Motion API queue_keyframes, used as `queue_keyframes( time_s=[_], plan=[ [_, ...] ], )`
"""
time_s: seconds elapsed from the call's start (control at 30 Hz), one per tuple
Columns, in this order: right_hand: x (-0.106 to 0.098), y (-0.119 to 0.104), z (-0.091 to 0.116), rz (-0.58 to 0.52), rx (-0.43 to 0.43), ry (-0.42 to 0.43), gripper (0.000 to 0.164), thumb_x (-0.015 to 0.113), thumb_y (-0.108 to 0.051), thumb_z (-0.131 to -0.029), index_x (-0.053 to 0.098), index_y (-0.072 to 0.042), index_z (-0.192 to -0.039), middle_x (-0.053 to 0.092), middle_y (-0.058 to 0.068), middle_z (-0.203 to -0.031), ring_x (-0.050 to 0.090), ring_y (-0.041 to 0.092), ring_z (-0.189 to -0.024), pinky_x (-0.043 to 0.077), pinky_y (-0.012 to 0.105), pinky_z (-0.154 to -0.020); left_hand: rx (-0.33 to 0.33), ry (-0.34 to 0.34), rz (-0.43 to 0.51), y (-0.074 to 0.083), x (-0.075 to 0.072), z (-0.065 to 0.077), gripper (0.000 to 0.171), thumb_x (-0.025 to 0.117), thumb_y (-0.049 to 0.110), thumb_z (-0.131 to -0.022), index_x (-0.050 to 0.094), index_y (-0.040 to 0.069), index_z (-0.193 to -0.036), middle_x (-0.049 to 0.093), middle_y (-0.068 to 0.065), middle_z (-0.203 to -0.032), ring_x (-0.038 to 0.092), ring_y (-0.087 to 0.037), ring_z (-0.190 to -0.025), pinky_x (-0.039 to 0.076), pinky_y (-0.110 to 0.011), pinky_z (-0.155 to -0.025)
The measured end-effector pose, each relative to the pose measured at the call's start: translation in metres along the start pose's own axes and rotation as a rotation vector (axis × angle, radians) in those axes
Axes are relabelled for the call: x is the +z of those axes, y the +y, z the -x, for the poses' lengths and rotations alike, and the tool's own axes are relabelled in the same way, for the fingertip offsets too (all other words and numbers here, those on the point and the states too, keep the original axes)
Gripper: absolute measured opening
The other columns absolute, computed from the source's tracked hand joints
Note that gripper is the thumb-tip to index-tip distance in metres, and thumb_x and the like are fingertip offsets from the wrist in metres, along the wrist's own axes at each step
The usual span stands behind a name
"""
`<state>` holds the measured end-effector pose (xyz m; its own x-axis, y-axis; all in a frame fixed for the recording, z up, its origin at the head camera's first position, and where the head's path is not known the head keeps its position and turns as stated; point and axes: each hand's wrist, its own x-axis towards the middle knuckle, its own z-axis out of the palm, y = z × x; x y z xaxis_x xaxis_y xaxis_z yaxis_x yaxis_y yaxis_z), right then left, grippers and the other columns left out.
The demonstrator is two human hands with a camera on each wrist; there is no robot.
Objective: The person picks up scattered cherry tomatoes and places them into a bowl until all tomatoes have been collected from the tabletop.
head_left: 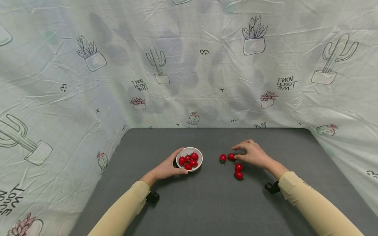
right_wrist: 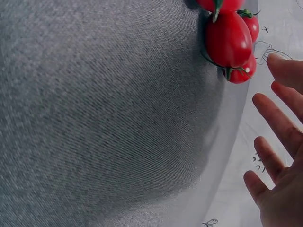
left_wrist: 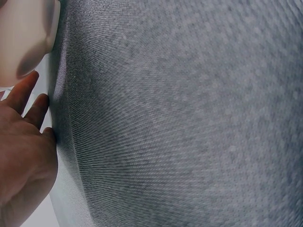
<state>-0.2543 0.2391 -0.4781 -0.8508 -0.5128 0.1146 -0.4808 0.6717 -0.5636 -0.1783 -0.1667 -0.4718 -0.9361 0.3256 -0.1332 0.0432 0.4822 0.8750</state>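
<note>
Pale cloth printed with potted cacti hangs behind and to the left, a grey desk spreads out in front of it, and here's the picture! On the left, the left hand has a white bowl, thumb along the near side, the other fingers round the left; five red tomatoes sit inside. Over to the right, the right hand is arched, thumb and fingers well parted, nothing gripped.

And this is what counts: one loose tomato lies directly left of that right thumb, just below the fingertips. Touching? Cannot tell! Its long axis seems to run left to right, though the thumb overlaps its right end. The right hand is far nearer to it; the bowl is away to the left, another tomato lying between. Two more, the far one and the near one, line up on the near side of the right hand.
</note>
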Motion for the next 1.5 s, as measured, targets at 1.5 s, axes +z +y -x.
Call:
queue_keyframes(
  time_s=[1.5],
  plan=[
    [0.014, 0.004, -0.009, -0.04, 0.028, -0.037, 0.02, 0.076, -0.019, -0.093, 0.08, -0.017, -0.113, 0.074, -0.001, -0.109, 0.067, 0.024, -0.106, 0.051, 0.051, -0.089, -0.012, -0.024, -0.061, -0.027, -0.002, -0.014, 0.105, 0.087, 0.041, -0.083, 0.021, 0.027, -0.164, 0.03, -0.004, -0.163, 0.028, -0.026, -0.149, 0.026, -0.056, -0.117]
  ],
)
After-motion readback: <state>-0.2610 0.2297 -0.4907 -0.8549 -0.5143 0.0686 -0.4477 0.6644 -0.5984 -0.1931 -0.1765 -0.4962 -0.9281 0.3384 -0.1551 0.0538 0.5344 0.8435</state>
